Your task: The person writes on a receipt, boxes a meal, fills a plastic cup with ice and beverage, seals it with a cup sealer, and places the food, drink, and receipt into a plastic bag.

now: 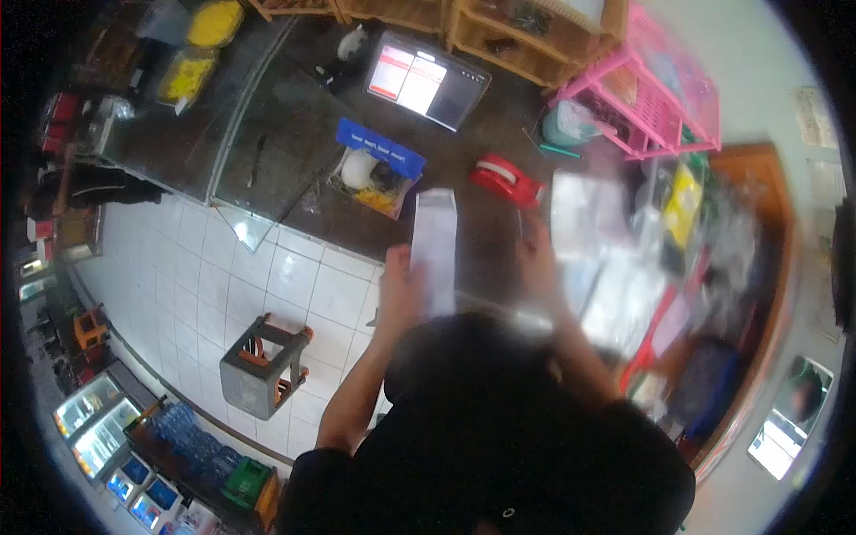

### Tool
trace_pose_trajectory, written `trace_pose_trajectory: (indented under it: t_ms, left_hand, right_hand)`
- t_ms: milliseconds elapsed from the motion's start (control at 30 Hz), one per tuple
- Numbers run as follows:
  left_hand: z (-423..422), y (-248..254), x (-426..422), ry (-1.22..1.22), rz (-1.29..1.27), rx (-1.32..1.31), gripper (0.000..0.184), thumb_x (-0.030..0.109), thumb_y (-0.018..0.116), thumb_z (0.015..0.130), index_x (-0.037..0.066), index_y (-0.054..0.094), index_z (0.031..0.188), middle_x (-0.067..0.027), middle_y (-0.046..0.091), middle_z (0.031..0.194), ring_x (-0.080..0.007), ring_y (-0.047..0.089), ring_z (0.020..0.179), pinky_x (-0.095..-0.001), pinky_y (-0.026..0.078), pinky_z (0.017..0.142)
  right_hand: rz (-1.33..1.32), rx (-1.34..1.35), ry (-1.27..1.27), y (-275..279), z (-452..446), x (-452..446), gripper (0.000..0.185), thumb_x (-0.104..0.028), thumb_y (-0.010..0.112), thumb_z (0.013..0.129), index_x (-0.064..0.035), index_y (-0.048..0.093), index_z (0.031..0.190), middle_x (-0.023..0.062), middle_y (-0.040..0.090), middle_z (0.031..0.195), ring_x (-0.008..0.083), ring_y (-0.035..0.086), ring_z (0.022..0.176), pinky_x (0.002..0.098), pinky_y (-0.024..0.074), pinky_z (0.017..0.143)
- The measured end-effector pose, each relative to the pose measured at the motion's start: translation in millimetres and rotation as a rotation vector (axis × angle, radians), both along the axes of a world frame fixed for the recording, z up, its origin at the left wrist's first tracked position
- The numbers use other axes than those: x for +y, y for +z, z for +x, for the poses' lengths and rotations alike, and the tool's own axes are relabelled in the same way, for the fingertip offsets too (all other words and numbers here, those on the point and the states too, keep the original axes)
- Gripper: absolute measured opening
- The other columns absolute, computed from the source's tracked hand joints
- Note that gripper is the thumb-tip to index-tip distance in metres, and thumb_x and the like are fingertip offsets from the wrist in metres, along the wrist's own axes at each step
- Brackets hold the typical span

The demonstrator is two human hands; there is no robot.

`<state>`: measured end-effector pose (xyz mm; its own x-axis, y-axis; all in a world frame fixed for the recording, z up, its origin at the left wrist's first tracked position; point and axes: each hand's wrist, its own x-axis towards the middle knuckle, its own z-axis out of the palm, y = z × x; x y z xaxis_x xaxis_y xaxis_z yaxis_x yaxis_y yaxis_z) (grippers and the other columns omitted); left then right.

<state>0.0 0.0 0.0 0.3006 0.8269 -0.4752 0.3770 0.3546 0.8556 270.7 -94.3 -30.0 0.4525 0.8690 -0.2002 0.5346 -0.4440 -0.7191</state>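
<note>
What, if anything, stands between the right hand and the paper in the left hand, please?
Nothing visible does: dark counter shows between the right hand and the paper; the red item lies farther forward.

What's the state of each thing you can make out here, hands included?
Left hand: closed on the white paper.
White paper: held, stretched out long.
Right hand: blurred, grip unclear.
Screen: on, partly bright, partly dark.
Blue-edged box: open, contents showing.
Red object: resting on the dark counter.
Pink rack: standing, loaded.
Stool: on the floor, unoccupied.
</note>
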Motion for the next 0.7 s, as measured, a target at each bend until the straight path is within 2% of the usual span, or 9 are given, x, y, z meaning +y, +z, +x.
trace_pose_trajectory:
  t_ms: [33, 100, 167, 267, 300, 367, 400, 467, 700]
  left_hand:
    - [21.1, -17.4, -3.2, 0.188, -0.068, 0.035, 0.042, 0.017, 0.066, 0.089, 0.005, 0.044, 0.122, -0.019, 0.065, 0.117, -0.0298, 0.065, 0.105, -0.0421, 0.047, 0.09]
    - [77.2, -80.2, -3.9, 0.287, 0.037, 0.006, 0.038, 0.017, 0.065, 0.089, 0.003, 0.043, 0.115, -0.0232, 0.066, 0.095, -0.0368, 0.065, 0.089, -0.0432, 0.049, 0.079]
    - [99.0, -97.6, -8.0, 0.277, 0.07, 0.178, 0.039, 0.018, 0.067, 0.088, 0.004, 0.043, 0.115, -0.0214, 0.065, 0.092, -0.0388, 0.064, 0.088, -0.0457, 0.048, 0.08]
    - [100.8, -93.6, -23.1, 0.123, 0.156, 0.262, 0.04, 0.017, 0.069, 0.086, 0.005, 0.045, 0.115, -0.02, 0.062, 0.099, -0.0383, 0.062, 0.093, -0.0459, 0.048, 0.08]
    - [98.7, -87.8, -24.2, 0.119, 0.149, 0.271, 0.04, 0.017, 0.069, 0.086, 0.005, 0.045, 0.115, -0.02, 0.062, 0.099, -0.0383, 0.062, 0.093, -0.0459, 0.048, 0.08]
    - [87.5, -74.8, -27.0, -0.034, 0.247, 0.331, 0.043, 0.017, 0.071, 0.083, 0.005, 0.048, 0.118, -0.0192, 0.056, 0.114, -0.0388, 0.058, 0.103, -0.0468, 0.046, 0.085]
    - [84.8, -75.2, -25.5, -0.046, 0.239, 0.343, 0.043, 0.017, 0.071, 0.083, 0.005, 0.048, 0.118, -0.0192, 0.056, 0.114, -0.0388, 0.058, 0.103, -0.0468, 0.046, 0.085]
    - [90.6, -81.2, -14.8, -0.187, 0.619, 0.354, 0.056, 0.02, 0.074, 0.079, 0.009, 0.05, 0.128, -0.0169, 0.049, 0.129, -0.0385, 0.048, 0.12, -0.0484, 0.042, 0.095]
    - [99.8, -80.2, -4.6, -0.484, 0.636, 0.725, 0.082, 0.03, 0.083, 0.068, 0.027, 0.047, 0.141, -0.0128, 0.037, 0.144, -0.0361, 0.032, 0.137, -0.0556, 0.031, 0.107]
  right_hand:
    - [-0.029, 0.206, -0.096, 8.4, 1.1, -9.6, 0.046, -0.015, 0.059, 0.093, -0.015, 0.046, 0.137, 0.0126, 0.067, 0.101, 0.0248, 0.066, 0.087, 0.0364, 0.0524, 0.075]
    - [-0.048, 0.388, -0.183, -8.8, 37.6, -24.6, 0.045, -0.014, 0.057, 0.094, -0.0146, 0.045, 0.137, 0.0092, 0.066, 0.097, 0.0188, 0.065, 0.081, 0.0323, 0.0522, 0.07]
    - [-0.005, 1.053, -0.259, -33.5, 57.3, -47.2, 0.035, -0.009, 0.057, 0.093, -0.0132, 0.053, 0.128, 0.0062, 0.063, 0.097, 0.0136, 0.061, 0.082, 0.0294, 0.0517, 0.071]
    - [0.12, 1.45, -0.313, -5.2, 56.0, -49.0, 0.027, -0.008, 0.057, 0.094, -0.0117, 0.058, 0.121, 0.0033, 0.06, 0.098, 0.0123, 0.059, 0.086, 0.0282, 0.0512, 0.073]
    - [0.114, 1.457, -0.323, -7.5, 54.4, -48.5, 0.027, -0.008, 0.057, 0.094, -0.0117, 0.058, 0.121, 0.0033, 0.06, 0.098, 0.0123, 0.059, 0.086, 0.0282, 0.0512, 0.073]
    - [0.025, 0.628, 0.0, -15.1, 43.3, -47.0, 0.023, -0.008, 0.057, 0.094, -0.0112, 0.06, 0.117, 0.0004, 0.057, 0.101, 0.0114, 0.057, 0.09, 0.0277, 0.0514, 0.077]
    - [0.198, 0.505, 0.05, -4.8, 30.1, -37.0, 0.018, -0.01, 0.057, 0.095, -0.008, 0.059, 0.113, 0.0001, 0.059, 0.094, 0.0118, 0.058, 0.085, 0.0265, 0.0507, 0.08]
    - [0.128, 0.513, 0.032, -10.1, 14.4, -20.8, 0.017, -0.01, 0.059, 0.094, -0.0064, 0.058, 0.11, 0.0025, 0.062, 0.09, 0.0128, 0.06, 0.08, 0.0273, 0.0514, 0.078]
    - [0.251, 0.264, 0.134, -59.4, -12.6, 24.2, 0.02, -0.018, 0.063, 0.088, -0.0047, 0.057, 0.102, 0.02, 0.067, 0.084, 0.0362, 0.069, 0.073, 0.0412, 0.0527, 0.065]
